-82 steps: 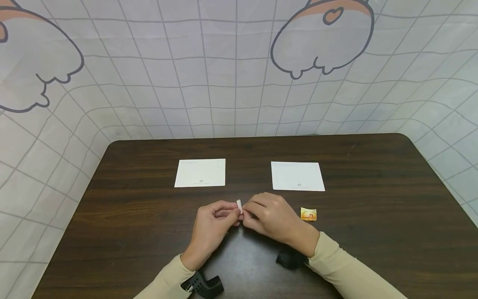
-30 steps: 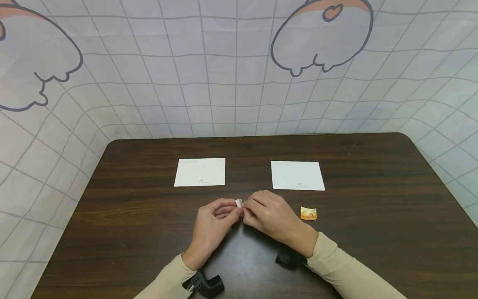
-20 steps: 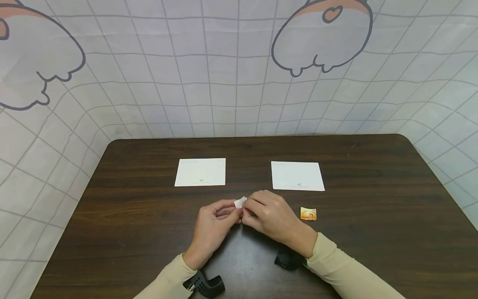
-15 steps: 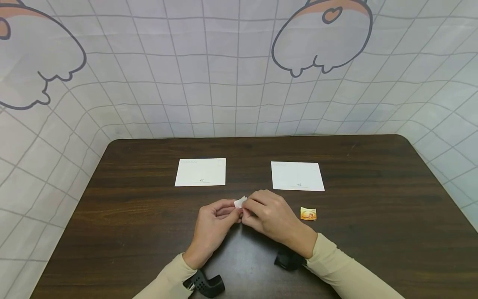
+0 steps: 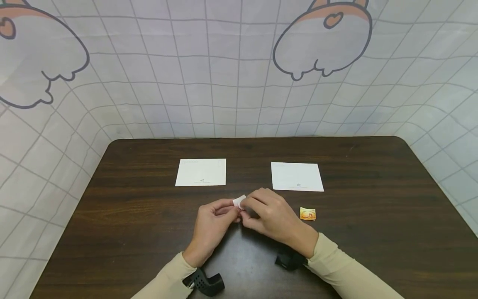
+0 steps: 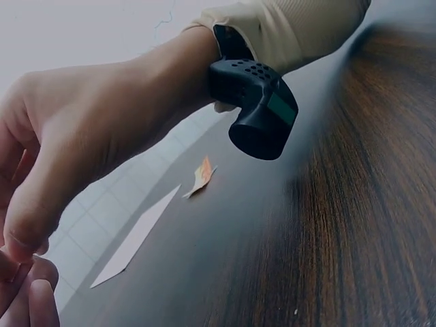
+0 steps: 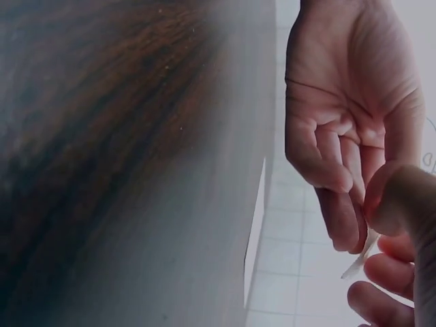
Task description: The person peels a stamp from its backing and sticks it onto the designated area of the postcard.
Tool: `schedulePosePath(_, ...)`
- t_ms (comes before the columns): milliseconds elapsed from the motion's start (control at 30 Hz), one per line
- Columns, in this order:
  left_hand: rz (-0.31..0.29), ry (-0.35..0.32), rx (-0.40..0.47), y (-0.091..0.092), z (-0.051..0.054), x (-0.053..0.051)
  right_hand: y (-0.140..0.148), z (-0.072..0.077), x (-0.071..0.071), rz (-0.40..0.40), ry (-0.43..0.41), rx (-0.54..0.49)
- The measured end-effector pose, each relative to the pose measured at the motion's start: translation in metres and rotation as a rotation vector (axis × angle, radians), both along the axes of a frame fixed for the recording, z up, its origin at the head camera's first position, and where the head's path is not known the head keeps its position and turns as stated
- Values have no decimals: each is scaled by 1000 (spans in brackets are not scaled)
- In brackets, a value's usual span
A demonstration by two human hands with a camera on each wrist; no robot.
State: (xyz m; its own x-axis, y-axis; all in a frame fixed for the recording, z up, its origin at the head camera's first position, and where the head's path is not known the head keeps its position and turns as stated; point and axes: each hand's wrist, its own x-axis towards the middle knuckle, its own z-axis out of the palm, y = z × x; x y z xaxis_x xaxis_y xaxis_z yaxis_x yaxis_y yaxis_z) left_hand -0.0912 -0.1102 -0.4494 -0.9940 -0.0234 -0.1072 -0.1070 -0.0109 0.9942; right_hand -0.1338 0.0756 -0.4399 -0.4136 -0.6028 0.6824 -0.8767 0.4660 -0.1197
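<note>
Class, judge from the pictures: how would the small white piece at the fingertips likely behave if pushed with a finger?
The small white piece is probably light, being tiny beside the left hand. It looks thin in the right wrist view, so it may bend easily rather than stay stiff.

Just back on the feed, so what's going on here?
A person's left hand and right hand hold a small white piece between them; I can't tell what it is. Beyond them, two white cards lie flat, apart, on the dark table. A yellow packet lies beside the right hand, untouched.
</note>
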Motion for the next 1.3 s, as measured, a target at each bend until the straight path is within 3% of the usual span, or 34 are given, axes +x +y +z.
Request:
schedulePosePath(467,-25,6,70,2,1,-4,0,2,-1,-39,-52,-33)
schedulePosePath(967,-14,9,72,2,3,-5,1,9,1,-81,-247,-152)
schedulePosePath(1300,-2,-14,42,-1,3,-5,5,11,-3,-64,-247,-203)
